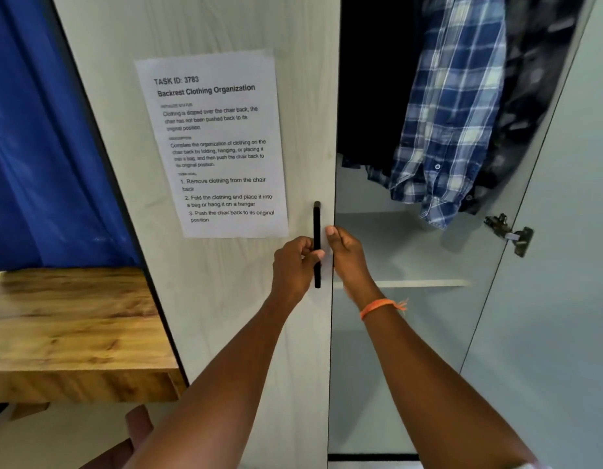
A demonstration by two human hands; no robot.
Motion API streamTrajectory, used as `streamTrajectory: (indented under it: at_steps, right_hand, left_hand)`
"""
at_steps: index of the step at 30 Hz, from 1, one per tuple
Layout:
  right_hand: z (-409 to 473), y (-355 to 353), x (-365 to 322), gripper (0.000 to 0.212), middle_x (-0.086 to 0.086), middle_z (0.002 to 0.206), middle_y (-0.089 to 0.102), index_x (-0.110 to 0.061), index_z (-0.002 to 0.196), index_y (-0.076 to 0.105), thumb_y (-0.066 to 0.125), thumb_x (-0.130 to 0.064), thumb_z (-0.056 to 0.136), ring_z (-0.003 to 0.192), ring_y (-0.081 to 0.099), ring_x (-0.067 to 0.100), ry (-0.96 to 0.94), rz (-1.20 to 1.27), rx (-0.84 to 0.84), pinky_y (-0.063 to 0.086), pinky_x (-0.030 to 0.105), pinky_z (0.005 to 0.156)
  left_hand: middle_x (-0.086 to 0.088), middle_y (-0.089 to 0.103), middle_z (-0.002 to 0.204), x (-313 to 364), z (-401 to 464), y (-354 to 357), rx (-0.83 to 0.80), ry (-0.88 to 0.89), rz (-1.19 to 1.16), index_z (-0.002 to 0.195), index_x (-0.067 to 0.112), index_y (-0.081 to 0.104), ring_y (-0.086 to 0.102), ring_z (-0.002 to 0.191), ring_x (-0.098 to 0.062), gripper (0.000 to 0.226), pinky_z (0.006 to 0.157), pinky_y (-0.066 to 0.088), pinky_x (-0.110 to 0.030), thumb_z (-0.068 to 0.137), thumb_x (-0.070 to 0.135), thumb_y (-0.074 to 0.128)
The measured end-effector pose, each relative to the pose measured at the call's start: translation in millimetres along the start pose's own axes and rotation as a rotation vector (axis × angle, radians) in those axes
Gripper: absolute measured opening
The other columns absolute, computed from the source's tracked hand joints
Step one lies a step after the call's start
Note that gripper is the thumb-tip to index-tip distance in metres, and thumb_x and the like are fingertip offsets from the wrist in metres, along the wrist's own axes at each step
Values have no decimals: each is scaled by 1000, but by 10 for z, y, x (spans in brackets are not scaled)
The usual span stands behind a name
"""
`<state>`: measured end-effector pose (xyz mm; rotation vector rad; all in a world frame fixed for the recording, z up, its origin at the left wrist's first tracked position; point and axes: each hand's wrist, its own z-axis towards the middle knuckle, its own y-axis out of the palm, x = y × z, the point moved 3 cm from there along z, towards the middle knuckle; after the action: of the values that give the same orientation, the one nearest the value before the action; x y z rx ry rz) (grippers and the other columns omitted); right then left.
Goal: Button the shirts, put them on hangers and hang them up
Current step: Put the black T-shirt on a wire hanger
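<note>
Left hand [295, 265]: fingers curled round the black door handle [317, 245], thumb across its front; this grip is clamped on the bar near its middle.
Right hand [345, 255]: fingers hooked over the free edge of the wardrobe door [225, 299], just beside the handle, thumb pointing up; this grip holds the door edge.
Wristband [377, 307]: orange, on the right wrist, a frayed end sticking out.
Wardrobe door: pale wood grain, its handle upright near the right edge.
Paper sheet [213, 143]: stuck on the door above and left of the handle, printed with a task heading and numbered steps.
Table [73, 330]: wooden, left of the door, its right edge running behind the door.
Curtain [39, 130]: blue, hanging above the table's far side.
Wardrobe interior: open to the right of the door; a white shelf [421, 283] crosses it behind the right wrist.
Plaid shirt [452, 113]: blue and white, hanging inside the wardrobe above the shelf, hem loose, a button showing near the lower front.
Dark garments [537, 79]: hanging on either side of the plaid shirt, blurred.
Right door [564, 299]: swung open, a metal hinge [511, 233] on its inner edge.
</note>
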<state>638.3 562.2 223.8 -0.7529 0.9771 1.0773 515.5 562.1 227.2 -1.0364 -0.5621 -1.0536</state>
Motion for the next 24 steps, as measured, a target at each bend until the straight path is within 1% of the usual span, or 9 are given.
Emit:
streamTrajectory:
  at_steps: [4,6,10,13,15,16,19,22,24]
  right_hand:
    - [194,8,83,25,-5,79,57,-21,89,60,45,-33,105,76,52,8,20,16,-49,43,23,75]
    - [256,18,109,26,-6,83,60,-18,96,62,44,-34,105,80,55,8,27,14,-62,44,22,77]
    - [263,16,129,23,-9,85,60,-18,103,61,43,-33,105,82,55,6,38,5,-65,43,22,78]
    - [156,-16,214,21,-2,103,68,-15,114,64,47,-24,104,97,63,13,99,-43,-65,51,30,88]
    - [-4,-113,320,25,4,116,69,-16,122,65,54,-19,100,108,64,21,163,-79,0,53,40,97]
    - [-116,-189,362,24,5,117,68,-15,121,64,57,-18,98,108,64,23,195,-99,37,53,43,98]
    - [-543,-466,398,16,8,105,70,-16,109,65,64,-16,93,98,66,23,215,-157,140,55,41,91]
    - [-1112,-826,397,12,9,97,71,-14,101,67,65,-11,89,91,67,24,233,-207,280,54,39,86]
    - [-1536,-1121,382,11,7,96,72,-16,96,67,64,-9,88,92,67,24,263,-260,434,53,36,86]
  left_hand:
    - [-6,71,87,32,129,75,26,3,43,95,8,68,68,79,-23,15,81,58,-45,92,22,67]
    - [-6,72,86,30,167,85,38,-4,52,94,7,68,68,78,-23,15,81,58,-45,91,22,68]
    - [-4,71,85,9,181,101,75,-21,60,92,8,68,68,78,-22,14,80,58,-44,90,22,69]
    - [-7,72,87,69,81,115,136,-47,61,94,6,69,68,80,-23,11,76,55,-34,90,17,68]
    - [-9,71,96,53,-79,151,169,-93,66,100,5,68,67,88,-24,11,75,46,-25,93,10,63]
    - [-9,70,100,22,-190,185,185,-121,77,104,4,66,66,93,-25,12,76,44,-23,94,10,61]
    - [-9,68,107,-130,-607,365,169,-237,56,108,6,63,63,103,-26,15,85,46,-29,94,9,58]
    - [-7,68,109,-113,-1093,671,19,-293,-14,105,10,65,63,105,-26,18,89,48,-31,91,5,55]
    - [-6,69,109,31,-1437,900,-90,-272,-66,105,10,67,63,104,-24,20,85,45,-25,89,4,56]
